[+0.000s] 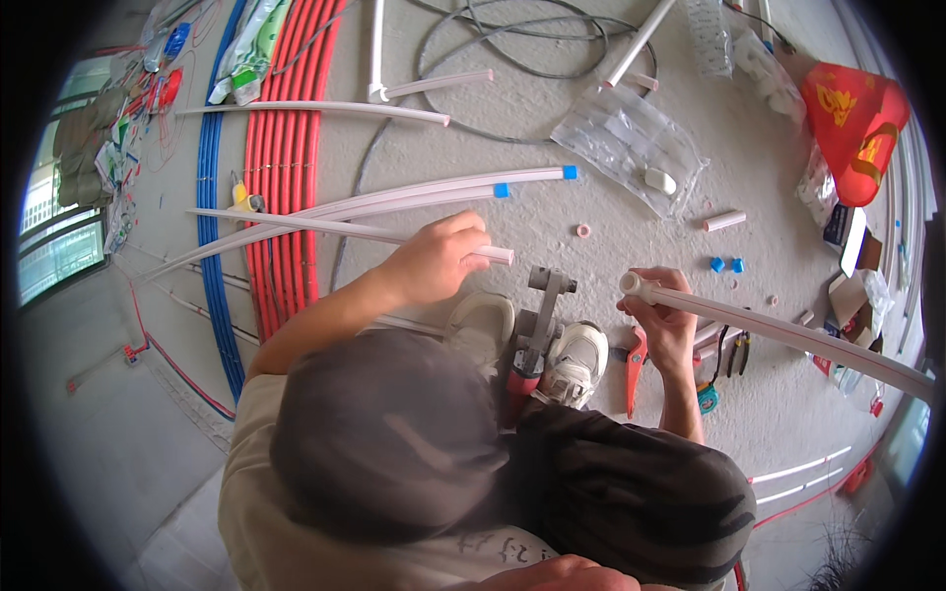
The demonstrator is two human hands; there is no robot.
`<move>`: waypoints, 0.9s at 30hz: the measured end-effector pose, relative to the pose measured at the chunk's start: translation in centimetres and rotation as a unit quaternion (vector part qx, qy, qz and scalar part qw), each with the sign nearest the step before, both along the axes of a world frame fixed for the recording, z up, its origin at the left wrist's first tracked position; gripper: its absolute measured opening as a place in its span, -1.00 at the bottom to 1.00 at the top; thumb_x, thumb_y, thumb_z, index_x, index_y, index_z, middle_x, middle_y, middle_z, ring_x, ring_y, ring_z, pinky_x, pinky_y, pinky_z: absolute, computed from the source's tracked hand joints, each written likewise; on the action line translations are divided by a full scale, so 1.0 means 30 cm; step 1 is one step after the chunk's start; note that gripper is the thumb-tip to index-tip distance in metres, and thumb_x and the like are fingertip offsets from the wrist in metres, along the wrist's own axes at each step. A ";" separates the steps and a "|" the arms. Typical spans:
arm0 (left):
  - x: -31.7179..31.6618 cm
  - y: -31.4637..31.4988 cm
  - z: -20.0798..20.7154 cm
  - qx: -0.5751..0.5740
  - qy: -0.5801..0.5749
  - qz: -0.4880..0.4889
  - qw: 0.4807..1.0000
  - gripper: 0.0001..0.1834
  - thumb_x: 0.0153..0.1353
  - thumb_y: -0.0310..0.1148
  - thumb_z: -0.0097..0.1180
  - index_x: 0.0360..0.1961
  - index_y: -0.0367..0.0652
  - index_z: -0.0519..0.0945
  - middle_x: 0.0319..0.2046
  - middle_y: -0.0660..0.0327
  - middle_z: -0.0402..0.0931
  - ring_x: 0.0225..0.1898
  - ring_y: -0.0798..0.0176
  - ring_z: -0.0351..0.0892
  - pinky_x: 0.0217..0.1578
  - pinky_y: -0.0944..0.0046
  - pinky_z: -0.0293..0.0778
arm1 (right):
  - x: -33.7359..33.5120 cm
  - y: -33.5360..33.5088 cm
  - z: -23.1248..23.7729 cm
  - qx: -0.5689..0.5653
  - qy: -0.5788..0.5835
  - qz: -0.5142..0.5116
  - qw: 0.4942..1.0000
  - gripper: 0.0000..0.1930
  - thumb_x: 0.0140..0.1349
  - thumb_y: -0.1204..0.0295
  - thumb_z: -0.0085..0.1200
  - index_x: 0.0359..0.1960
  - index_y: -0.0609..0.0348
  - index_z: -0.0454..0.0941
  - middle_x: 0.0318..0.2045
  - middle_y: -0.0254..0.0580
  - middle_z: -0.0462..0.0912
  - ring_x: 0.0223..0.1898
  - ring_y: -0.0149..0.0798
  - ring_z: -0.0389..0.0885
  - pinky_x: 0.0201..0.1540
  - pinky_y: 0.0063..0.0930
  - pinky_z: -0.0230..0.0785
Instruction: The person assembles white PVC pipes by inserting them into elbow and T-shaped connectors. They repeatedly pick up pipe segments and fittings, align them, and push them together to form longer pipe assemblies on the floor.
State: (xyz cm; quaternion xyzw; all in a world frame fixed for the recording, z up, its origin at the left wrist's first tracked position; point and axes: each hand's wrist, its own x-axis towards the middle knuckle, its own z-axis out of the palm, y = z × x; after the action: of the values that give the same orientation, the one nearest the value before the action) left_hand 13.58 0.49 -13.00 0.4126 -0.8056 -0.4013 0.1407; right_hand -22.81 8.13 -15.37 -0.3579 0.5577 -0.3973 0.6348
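Observation:
My left hand [448,258] is closed around a long white pipe [345,228], near its right end, which points toward the middle. On the right, my right hand [665,310] grips another white pipe [788,333] with a thin red stripe; a round white fitting [634,285] sits on its near end. The two pipe ends are apart. Between them, close to my shoes [574,364], stands a pipe welding tool [537,330] with a grey metal head and a red body. An orange-red pipe cutter [636,369] lies beside my right wrist.
Two blue-capped pipes [434,200] lie beyond my left hand, across red pipes [296,148] and blue pipes [210,177]. A clear plastic bag [626,138], short pipe piece [724,221], blue caps [727,265], tape measure [708,398], pliers [741,353] and red bag [853,128] lie to the right.

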 end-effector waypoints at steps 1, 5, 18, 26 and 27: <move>0.006 -0.007 -0.021 0.033 -0.024 -0.021 0.999 -0.71 0.21 -0.50 0.37 -0.06 -0.27 0.61 -0.22 0.06 0.56 -0.25 -0.10 0.61 -0.24 0.02 0.53 | 0.002 0.002 -0.001 0.014 0.004 0.002 1.000 -0.50 0.25 0.76 0.23 0.23 0.33 0.45 0.04 0.01 0.65 -0.09 -0.30 0.69 -0.04 -0.46 0.62; 0.007 -0.012 -0.089 0.062 -0.139 -0.065 0.986 -0.75 0.32 -0.35 0.30 -0.05 -0.23 0.63 -0.23 0.03 0.57 -0.23 -0.12 0.63 -0.22 -0.01 0.53 | -0.030 0.033 -0.085 -0.005 0.118 0.044 0.992 -0.48 0.26 0.64 0.29 0.27 0.30 0.50 0.00 -0.03 0.66 -0.06 -0.16 0.71 0.01 -0.35 0.58; 0.039 0.083 -0.132 0.004 -0.156 -0.065 0.986 -0.70 0.38 -0.14 0.24 -0.21 -0.18 0.56 -0.32 0.04 0.58 -0.23 -0.17 0.65 -0.25 -0.10 0.54 | 0.042 0.040 -0.159 -0.127 0.235 0.211 0.940 -0.66 0.32 0.49 0.31 0.05 0.30 0.49 -0.27 0.03 0.69 -0.19 -0.07 0.72 -0.13 -0.21 0.53; 0.017 0.110 -0.189 -0.035 -0.102 -0.051 0.993 -0.72 0.38 -0.17 0.23 -0.31 -0.18 0.56 -0.38 0.07 0.59 -0.28 -0.16 0.67 -0.28 -0.10 0.55 | 0.085 0.011 -0.175 -0.067 0.199 0.254 0.944 -0.65 0.35 0.52 0.27 0.10 0.31 0.45 -0.24 -0.06 0.64 -0.16 -0.24 0.65 -0.08 -0.33 0.51; 0.009 0.103 -0.191 -0.042 -0.106 -0.053 0.992 -0.71 0.39 -0.16 0.20 -0.31 -0.17 0.56 -0.38 0.06 0.60 -0.29 -0.18 0.68 -0.29 -0.12 0.56 | 0.082 0.011 -0.176 -0.060 0.193 0.258 0.945 -0.65 0.35 0.52 0.27 0.10 0.31 0.44 -0.24 -0.06 0.64 -0.16 -0.25 0.65 -0.07 -0.33 0.51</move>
State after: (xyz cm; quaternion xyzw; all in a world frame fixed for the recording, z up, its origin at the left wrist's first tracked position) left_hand 13.85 3.58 -18.71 0.4036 -0.8528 -0.3276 0.0507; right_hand -20.34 8.45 -20.66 -0.5970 0.5328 -0.1763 0.5732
